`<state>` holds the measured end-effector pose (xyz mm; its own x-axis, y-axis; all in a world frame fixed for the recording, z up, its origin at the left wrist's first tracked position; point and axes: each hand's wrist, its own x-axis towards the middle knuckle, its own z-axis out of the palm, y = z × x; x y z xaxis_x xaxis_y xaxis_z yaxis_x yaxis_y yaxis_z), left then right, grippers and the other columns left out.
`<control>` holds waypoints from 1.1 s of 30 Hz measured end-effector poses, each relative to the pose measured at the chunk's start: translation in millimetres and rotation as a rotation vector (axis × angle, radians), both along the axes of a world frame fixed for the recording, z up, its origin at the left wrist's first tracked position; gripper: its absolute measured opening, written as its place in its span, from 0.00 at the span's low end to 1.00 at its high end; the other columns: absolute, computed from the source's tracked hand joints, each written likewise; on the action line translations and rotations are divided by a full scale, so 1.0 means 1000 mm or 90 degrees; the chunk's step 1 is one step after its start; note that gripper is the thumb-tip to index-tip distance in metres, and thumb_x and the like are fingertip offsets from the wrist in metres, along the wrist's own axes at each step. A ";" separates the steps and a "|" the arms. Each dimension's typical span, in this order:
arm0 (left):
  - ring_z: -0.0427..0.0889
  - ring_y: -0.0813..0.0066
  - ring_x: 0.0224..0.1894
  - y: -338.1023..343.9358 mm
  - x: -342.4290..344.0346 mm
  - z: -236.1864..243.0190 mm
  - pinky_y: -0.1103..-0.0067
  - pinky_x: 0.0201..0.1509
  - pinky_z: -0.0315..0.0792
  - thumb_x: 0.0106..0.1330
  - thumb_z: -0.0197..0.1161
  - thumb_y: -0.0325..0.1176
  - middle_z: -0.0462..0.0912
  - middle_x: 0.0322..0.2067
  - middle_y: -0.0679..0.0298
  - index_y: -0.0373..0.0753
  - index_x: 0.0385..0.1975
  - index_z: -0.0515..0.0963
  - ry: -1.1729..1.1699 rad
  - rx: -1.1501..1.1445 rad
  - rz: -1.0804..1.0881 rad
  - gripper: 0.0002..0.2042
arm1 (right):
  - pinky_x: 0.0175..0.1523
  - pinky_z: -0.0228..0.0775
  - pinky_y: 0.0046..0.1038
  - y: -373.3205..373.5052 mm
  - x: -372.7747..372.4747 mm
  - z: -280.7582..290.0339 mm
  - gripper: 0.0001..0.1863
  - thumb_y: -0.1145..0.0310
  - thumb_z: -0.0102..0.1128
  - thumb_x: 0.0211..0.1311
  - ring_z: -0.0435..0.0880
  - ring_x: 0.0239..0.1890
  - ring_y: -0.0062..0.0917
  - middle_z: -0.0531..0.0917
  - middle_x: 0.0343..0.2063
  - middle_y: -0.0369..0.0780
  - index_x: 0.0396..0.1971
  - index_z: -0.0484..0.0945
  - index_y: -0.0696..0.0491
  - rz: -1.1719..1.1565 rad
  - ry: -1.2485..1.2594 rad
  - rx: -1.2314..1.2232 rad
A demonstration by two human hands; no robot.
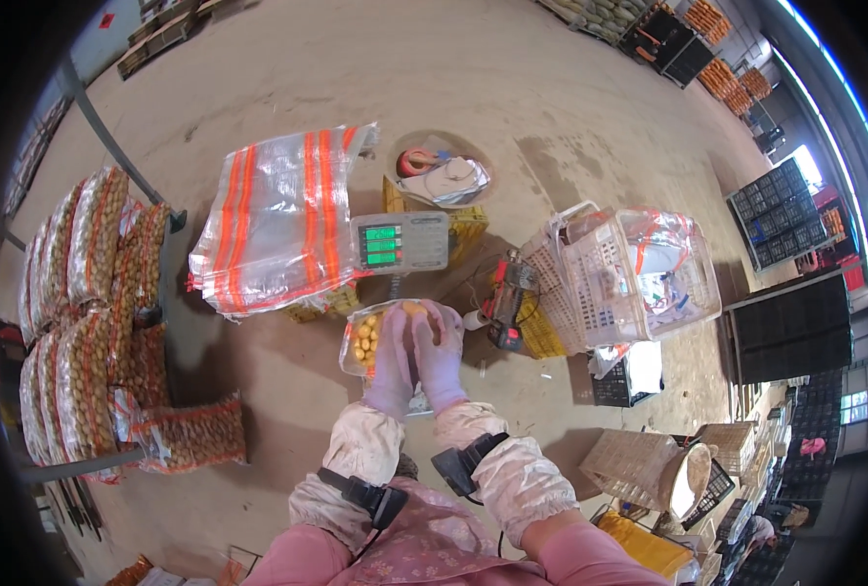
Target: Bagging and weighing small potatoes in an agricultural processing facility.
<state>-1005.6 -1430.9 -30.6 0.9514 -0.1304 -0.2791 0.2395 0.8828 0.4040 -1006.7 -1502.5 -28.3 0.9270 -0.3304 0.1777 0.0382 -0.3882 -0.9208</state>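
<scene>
Potatoes: in a clear basket (344, 361), near centre; yellow potatoes (363, 342) show at its left side.
Basket: low in front of the body, probably so both hands reach in from above.
Scale display (424, 241): just beyond the basket, green readout lit; likely set there to be read while the hands work.
Striped sacks (277, 215): flat pile, far left, seemingly kept within reach.
Power tool (504, 303): right of the basket, beside stacked white crates (590, 269).
Left hand (392, 356): gloved, forearm straight ahead, over the potatoes.
Right hand (440, 352): gloved, angled inward, fingers curled, close beside the left.
Grip: hands close together; cannot tell whether either is clamped on a potato.
</scene>
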 end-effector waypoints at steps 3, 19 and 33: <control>0.73 0.74 0.46 -0.003 -0.001 0.012 0.77 0.52 0.68 0.70 0.46 0.43 0.73 0.43 0.65 0.41 0.50 0.67 -0.073 -0.018 -0.058 0.16 | 0.55 0.62 0.27 -0.006 0.000 0.001 0.14 0.69 0.56 0.57 0.70 0.49 0.28 0.72 0.45 0.40 0.44 0.76 0.55 0.006 -0.008 0.031; 0.70 0.80 0.44 -0.160 -0.169 0.047 0.82 0.49 0.66 0.69 0.47 0.42 0.71 0.46 0.64 0.39 0.56 0.65 -0.077 0.305 -0.232 0.20 | 0.58 0.60 0.27 -0.159 -0.199 0.043 0.17 0.66 0.55 0.61 0.69 0.52 0.27 0.68 0.48 0.41 0.48 0.70 0.55 -0.169 -0.067 0.173; 0.69 0.64 0.51 -0.420 -0.601 0.076 0.75 0.54 0.65 0.68 0.48 0.38 0.67 0.50 0.55 0.34 0.55 0.63 -0.742 0.478 -0.637 0.20 | 0.53 0.66 0.26 -0.378 -0.669 0.053 0.15 0.66 0.58 0.58 0.73 0.46 0.27 0.70 0.44 0.41 0.44 0.74 0.54 -0.760 -0.205 0.147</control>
